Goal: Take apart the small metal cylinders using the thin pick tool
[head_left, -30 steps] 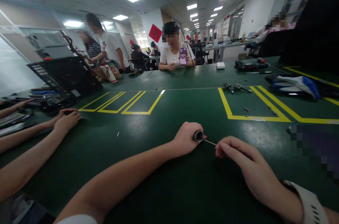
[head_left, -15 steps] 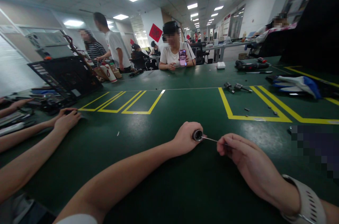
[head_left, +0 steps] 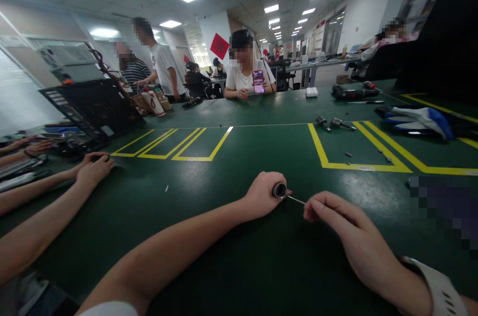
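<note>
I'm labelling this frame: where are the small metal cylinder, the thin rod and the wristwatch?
small metal cylinder [head_left: 279, 190], head view, its round open end.
thin rod [head_left: 297, 200], head view, mid-shaft.
wristwatch [head_left: 436, 288], head view, the white band.

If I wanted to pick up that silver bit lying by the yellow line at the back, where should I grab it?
Probably by the thick round head of the metal bit, pinching it from above across its width. It lies flat on the green table, its thin shaft pointing right, and the fat end looks easier to grip. A second bit lies close on its left, so coming straight down keeps fingers clear.
</note>
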Available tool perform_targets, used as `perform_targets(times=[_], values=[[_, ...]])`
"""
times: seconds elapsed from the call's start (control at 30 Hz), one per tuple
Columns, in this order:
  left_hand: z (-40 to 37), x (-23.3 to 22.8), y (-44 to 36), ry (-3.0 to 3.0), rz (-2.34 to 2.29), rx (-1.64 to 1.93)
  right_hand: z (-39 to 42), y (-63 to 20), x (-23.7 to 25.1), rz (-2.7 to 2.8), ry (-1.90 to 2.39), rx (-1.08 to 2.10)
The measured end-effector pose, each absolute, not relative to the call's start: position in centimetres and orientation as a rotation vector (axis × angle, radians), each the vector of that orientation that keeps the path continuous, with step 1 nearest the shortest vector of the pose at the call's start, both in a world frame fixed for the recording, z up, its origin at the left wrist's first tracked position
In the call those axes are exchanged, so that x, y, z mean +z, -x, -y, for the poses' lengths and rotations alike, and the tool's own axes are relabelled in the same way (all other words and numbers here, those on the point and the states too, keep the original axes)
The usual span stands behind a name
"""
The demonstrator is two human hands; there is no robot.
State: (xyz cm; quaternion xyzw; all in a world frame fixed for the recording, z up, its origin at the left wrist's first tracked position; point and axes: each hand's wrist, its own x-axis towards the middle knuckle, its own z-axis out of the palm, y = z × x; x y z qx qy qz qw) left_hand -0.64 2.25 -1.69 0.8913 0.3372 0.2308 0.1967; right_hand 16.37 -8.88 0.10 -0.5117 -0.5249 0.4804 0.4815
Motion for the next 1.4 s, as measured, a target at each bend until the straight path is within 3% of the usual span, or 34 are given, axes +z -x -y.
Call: perform_targets(times=[0.5, 0.73, 1.03, 1.4], values=[[-2.16, -1.10, 0.55, -2.448, -0.947, 0.595, 8.21, -16.35, 0.08, 0.831, 1.026, 1.559], [-2.18, -1.23, 0.53, -2.425, -0.921, 0.638, 8.16, -16.27, 0.22, 0.814, 1.025, 1.556], [-2.04, -1.02, 0.54, -2.452, -0.943, 0.615, 8.80, -16.36, -0.06, 1.212, 1.231, 1.234], [-2.00, -0.98, 0.52, -2.460, -0.923, 0.638, 8.20, -16.19, 0.64, 0.848, 1.060, 1.538]])
